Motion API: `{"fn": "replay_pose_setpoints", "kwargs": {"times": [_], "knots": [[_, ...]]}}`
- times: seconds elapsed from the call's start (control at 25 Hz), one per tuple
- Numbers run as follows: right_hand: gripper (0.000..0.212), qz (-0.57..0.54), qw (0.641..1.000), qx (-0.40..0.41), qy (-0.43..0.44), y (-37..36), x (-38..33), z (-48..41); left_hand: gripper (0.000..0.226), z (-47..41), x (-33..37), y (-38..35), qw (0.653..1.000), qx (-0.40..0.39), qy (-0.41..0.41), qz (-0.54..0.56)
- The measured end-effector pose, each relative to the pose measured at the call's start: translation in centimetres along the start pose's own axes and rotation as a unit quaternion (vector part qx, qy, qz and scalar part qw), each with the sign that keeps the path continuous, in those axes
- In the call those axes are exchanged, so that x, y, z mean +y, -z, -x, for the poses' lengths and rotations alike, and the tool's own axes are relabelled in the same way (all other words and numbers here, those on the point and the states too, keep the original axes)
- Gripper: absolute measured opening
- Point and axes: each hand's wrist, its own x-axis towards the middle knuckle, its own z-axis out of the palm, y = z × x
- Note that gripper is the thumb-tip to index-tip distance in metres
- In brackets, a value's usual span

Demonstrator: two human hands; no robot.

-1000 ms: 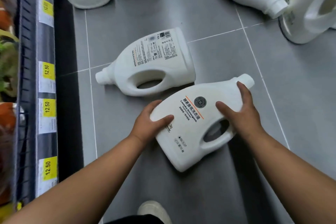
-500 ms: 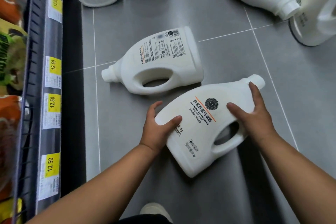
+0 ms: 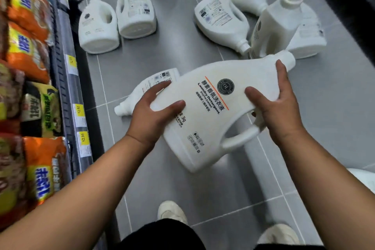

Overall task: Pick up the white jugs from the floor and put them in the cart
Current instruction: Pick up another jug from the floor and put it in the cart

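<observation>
A white detergent jug (image 3: 205, 119) with a black and orange label is lifted off the grey floor, held between both hands. My left hand (image 3: 151, 113) grips its base end. My right hand (image 3: 274, 103) grips its neck near the cap and handle. A second white jug (image 3: 150, 85) lies on the floor beneath it, mostly hidden by my left hand and the held jug. Several more white jugs lie or stand farther off: two at the upper left (image 3: 97, 26), others at the upper right (image 3: 221, 18). No cart is in view.
A shelf (image 3: 67, 79) with yellow price tags and orange and green snack bags (image 3: 28, 50) runs along the left. My two light shoes (image 3: 170, 211) are on the grey tiled floor (image 3: 324, 97) at the bottom. A dark edge borders the upper right.
The jug has come up off the floor in both hands and now sits higher and larger in view. The camera has pulled back and up, revealing more jugs and the shelf's bags.
</observation>
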Motion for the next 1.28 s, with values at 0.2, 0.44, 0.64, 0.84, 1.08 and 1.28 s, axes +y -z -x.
{"fn": "replay_pose_setpoints", "kwargs": {"times": [0.2,0.44,0.64,0.84,1.08,1.28], "knots": [[0.084,-0.069,0.993,0.081,0.041,9.3,-18.8,7.5,0.06,7.5,20.9,-3.4,0.994,-0.084,-0.063,-0.02],[0.086,-0.072,0.981,0.16,0.082,21.4,-41.7,20.0,0.049,20.3,44.4,-7.7,0.979,-0.172,-0.107,-0.005],[0.089,-0.092,0.951,0.262,0.138,29.1,-52.9,31.1,0.051,29.3,56.9,-11.6,0.944,-0.289,-0.16,0.009],[0.093,-0.107,0.898,0.394,0.162,35.0,-56.8,43.3,0.059,37.6,62.4,-16.3,0.878,-0.439,-0.193,-0.001],[0.09,-0.072,0.809,0.56,0.163,41.8,-55.1,59.5,0.057,51.5,61.8,-23.4,0.772,-0.605,-0.197,-0.001],[0.093,-0.077,0.733,0.66,0.147,48.1,-49.9,72.7,0.062,65.5,57.5,-29.5,0.71,-0.68,-0.184,-0.019]]}}
